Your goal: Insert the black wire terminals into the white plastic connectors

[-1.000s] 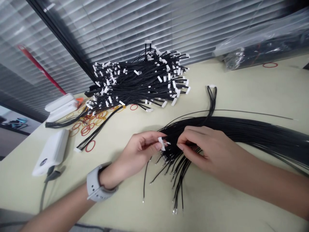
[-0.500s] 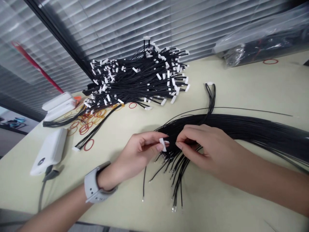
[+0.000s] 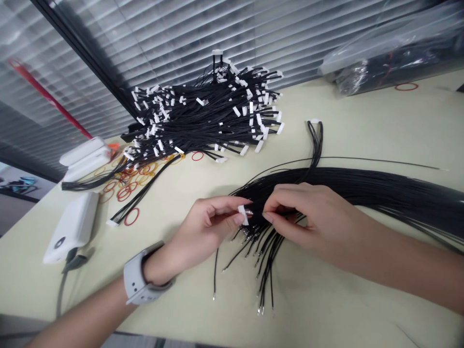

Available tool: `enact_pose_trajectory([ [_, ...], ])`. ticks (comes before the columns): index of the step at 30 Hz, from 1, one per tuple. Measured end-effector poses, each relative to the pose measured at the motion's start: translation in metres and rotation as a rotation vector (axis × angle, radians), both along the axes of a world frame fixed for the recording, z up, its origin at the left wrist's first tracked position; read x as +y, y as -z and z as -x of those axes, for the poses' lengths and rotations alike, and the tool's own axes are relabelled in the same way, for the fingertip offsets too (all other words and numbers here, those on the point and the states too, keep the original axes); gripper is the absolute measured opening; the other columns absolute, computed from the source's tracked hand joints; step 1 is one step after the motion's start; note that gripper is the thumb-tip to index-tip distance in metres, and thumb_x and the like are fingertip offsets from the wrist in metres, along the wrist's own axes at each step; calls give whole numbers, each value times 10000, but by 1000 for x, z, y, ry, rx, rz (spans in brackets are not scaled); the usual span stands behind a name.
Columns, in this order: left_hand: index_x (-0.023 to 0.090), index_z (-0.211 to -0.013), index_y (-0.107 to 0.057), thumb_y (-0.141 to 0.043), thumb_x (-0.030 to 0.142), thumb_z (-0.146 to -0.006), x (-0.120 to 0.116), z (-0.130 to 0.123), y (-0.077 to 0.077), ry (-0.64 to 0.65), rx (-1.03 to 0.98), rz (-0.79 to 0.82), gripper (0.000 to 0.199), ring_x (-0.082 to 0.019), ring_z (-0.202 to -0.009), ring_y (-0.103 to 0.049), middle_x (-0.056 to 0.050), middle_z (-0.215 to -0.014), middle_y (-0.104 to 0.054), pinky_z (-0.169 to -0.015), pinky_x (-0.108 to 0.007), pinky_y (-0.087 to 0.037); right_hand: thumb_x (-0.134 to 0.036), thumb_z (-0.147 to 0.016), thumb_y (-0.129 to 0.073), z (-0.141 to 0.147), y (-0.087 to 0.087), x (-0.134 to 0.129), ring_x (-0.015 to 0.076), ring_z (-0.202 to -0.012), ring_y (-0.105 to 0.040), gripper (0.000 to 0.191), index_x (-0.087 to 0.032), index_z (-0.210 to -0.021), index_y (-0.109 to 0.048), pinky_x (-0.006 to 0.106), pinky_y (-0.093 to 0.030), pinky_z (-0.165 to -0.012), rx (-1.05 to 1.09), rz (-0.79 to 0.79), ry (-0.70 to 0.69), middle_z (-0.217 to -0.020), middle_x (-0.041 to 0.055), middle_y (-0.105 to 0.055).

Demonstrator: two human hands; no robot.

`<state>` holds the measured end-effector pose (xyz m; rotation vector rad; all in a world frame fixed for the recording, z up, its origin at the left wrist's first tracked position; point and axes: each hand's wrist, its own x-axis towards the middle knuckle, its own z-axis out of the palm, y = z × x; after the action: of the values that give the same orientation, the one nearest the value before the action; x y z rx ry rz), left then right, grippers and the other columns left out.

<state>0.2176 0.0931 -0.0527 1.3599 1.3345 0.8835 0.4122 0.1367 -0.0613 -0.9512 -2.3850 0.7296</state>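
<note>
A small white connector housing (image 3: 243, 215) is sitting between the left fingers (image 3: 237, 218), which are clamping it from both sides, thumb below and fingertips above. Just to its right, the right fingers (image 3: 270, 217) are pressed together on a thin black wire (image 3: 259, 212), though the grip is partly hidden. The two hands are nearly touching, with the left hand (image 3: 206, 232) and the right hand (image 3: 308, 217) facing each other across the housing, whose long axis is standing roughly upright in the view.

A thick black wire bundle (image 3: 362, 186) is running from under the right fingers off toward the right edge. Its loose ends with bare metal terminals (image 3: 260, 309) are fanning out below the fingers, leaving open surface (image 3: 362, 290) nearer the person. Up and to the left of the fingers, a heap of wires with white connectors (image 3: 203, 116) is lying on the surface, with rubber bands (image 3: 131, 216) scattered beside it. Further left, a white power bank (image 3: 70, 227) is lying flat. A clear plastic bag (image 3: 391, 53) is resting far beyond the right hand.
</note>
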Motion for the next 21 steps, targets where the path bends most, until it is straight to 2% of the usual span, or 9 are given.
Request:
enact_pose_trajectory([
  [8, 150, -971, -678, -628, 144, -770, 0, 0, 0, 16, -9, -6, 207, -104, -734, -620, -38, -873, -713, -666, -184, -510, -153, -794, -499, -2, 0, 0, 73, -567, -460, 116, -214, -719, -562, 240, -329, -554, -4, -35, -30, -689, -58, -564],
  [15, 170, -982, -681, -624, 137, -775, -1, 0, 1, 32, 15, -54, 217, -84, -721, -609, -14, -830, -710, -654, -151, -498, -153, -781, -500, 0, -4, 2, 72, -575, -471, 118, -213, -708, -571, 234, -329, -551, -3, 6, -25, -675, -63, -574],
  [21, 136, -983, -676, -615, 152, -781, -1, -2, 0, 37, 102, -108, 212, -100, -748, -601, -36, -839, -696, -684, -176, -494, -162, -783, -495, -1, -6, 2, 68, -580, -477, 127, -219, -704, -576, 227, -330, -530, -1, 61, -29, -673, -70, -576],
])
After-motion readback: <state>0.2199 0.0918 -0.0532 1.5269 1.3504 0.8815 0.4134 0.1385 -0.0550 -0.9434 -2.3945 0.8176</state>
